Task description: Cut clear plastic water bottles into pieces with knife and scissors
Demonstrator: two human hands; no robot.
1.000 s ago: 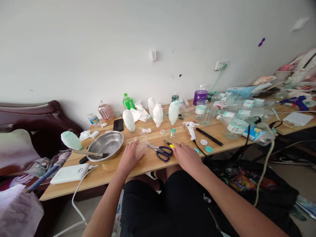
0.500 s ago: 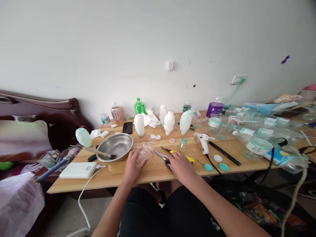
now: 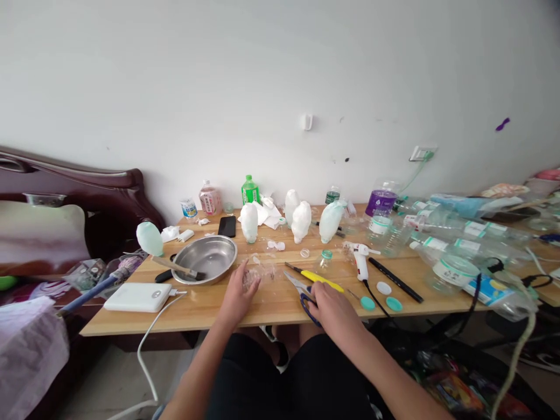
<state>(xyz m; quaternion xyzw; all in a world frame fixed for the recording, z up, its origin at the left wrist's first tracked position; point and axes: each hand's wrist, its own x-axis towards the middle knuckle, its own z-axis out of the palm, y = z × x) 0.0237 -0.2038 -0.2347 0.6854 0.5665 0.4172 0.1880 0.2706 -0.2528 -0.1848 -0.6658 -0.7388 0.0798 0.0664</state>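
Note:
My left hand [image 3: 236, 296] is closed around a crumpled piece of clear plastic [image 3: 252, 280] on the table, just right of the metal bowl. The plastic's far outline is hard to see against the wood. My right hand [image 3: 336, 304] grips the dark blue handles of a pair of scissors [image 3: 300, 284], whose blades point up and left. Beside those fingers lies a yellow utility knife [image 3: 324, 281]. A small clear bottle neck with a green rim [image 3: 326, 255] stands behind the knife.
The metal bowl [image 3: 186, 248] holds a brush [image 3: 184, 269]. Several white-covered balloon shapes [image 3: 301, 221] stand behind. A glue gun [image 3: 361, 260] with a cord and a black marker-like stick [image 3: 396, 280] lie right. Clear bottles [image 3: 455, 271] crowd the right side; a power bank [image 3: 137, 296] sits left.
My right hand has shifted slightly right and down, and its fingers are now at the scissors' handles. My left hand has stayed on the plastic, moving a little left. The view has tilted slightly.

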